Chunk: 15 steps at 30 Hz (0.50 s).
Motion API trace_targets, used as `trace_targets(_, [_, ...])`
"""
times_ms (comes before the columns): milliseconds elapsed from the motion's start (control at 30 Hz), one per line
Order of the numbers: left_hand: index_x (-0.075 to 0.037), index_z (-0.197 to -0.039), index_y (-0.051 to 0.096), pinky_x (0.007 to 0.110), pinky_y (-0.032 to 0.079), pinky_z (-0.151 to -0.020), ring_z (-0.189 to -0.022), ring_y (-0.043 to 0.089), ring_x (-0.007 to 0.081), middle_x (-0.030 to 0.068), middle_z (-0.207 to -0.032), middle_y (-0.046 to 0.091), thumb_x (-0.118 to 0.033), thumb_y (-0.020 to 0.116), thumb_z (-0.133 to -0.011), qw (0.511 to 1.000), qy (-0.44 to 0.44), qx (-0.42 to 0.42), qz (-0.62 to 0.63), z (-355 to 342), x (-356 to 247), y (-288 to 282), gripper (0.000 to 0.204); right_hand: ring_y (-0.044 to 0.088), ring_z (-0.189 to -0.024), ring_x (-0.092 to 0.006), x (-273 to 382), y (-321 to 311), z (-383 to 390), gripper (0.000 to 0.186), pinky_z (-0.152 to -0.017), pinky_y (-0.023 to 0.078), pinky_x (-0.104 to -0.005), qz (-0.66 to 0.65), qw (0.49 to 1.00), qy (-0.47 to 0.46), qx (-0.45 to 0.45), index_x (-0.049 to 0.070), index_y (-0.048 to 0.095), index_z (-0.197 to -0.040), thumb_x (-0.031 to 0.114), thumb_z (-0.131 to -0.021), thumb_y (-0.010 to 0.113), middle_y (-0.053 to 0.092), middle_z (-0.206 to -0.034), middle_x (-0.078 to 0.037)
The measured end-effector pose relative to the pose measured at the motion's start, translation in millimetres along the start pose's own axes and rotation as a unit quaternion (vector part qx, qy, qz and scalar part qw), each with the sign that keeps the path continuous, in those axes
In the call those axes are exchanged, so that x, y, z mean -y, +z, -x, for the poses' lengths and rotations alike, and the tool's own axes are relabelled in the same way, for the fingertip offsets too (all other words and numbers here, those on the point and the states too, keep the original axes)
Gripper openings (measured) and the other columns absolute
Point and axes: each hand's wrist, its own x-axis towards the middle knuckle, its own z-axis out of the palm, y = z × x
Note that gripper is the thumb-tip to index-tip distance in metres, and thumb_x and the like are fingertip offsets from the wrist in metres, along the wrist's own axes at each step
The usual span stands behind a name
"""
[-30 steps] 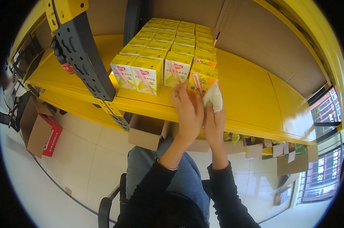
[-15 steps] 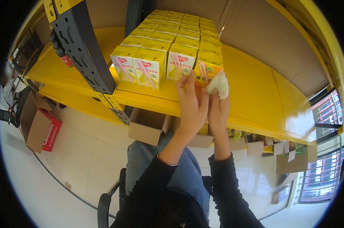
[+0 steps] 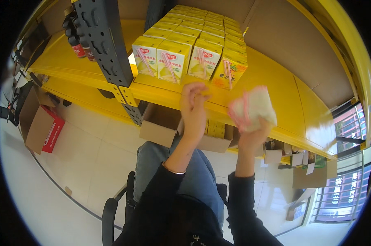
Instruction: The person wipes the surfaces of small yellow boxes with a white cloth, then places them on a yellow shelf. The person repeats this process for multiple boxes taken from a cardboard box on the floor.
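Observation:
My right hand [image 3: 253, 137] grips a white cloth [image 3: 257, 104] with a pink edge, held up over the front of the yellow shelf [image 3: 275, 82]. The cloth is blurred by motion. My left hand [image 3: 193, 108] is raised at the shelf's front edge, its fingers blurred but loosely bent and apart, with nothing seen in them. Just beyond it stand rows of drink cartons with straws on their fronts. At the front right is a yellow carton with orange flowers [image 3: 230, 74]; the white-and-yellow cartons [image 3: 171, 63] are to its left. Neither hand touches a carton.
A dark perforated post [image 3: 101, 41] rises left of the cartons. Dark bottles [image 3: 75, 43] stand on the shelf beyond it. Below the shelf are open cardboard boxes [image 3: 159, 133]. A red-sided box [image 3: 52, 133] sits on the floor at left. A black chair armrest [image 3: 109, 215] is beside me.
My right hand has drawn the cloth away from the flowered carton, rightward. My left hand has pulled back from the cartons toward me. The flowered carton's front now shows fully.

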Motion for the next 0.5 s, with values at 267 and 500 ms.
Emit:
trace_targets(267, [-0.001,-0.073,0.057,0.021,0.04,-0.05,-0.053,0.05,0.0074,0.0038,-0.062,0.057,0.002,0.043,-0.085,0.98,-0.035,0.092,-0.175,36.0,17.0,-52.3,0.019,0.057,-0.077,-0.0204,-24.7,-90.5,44.3,0.029,-0.07,0.046,-0.03,0.44,0.875,0.095,0.175,-0.002,0.059,-0.104,0.0,-0.081,0.041,0.061,-0.088,-0.009])
trace_targets(500, [-0.005,-0.078,0.06,0.032,0.049,-0.06,-0.065,0.06,0.0264,0.0085,-0.073,0.062,-0.002,0.057,-0.074,0.883,0.194,0.191,-0.383,38.7,32.5,-57.6,0.006,0.05,-0.103,-0.041,-71.6,-79.5,4.3,0.032,-0.087,0.04,-0.0429,0.611,0.748,-0.06,0.252,-0.003,0.056,-0.108,0.001,-0.077,0.049,0.055,-0.109,-0.026])
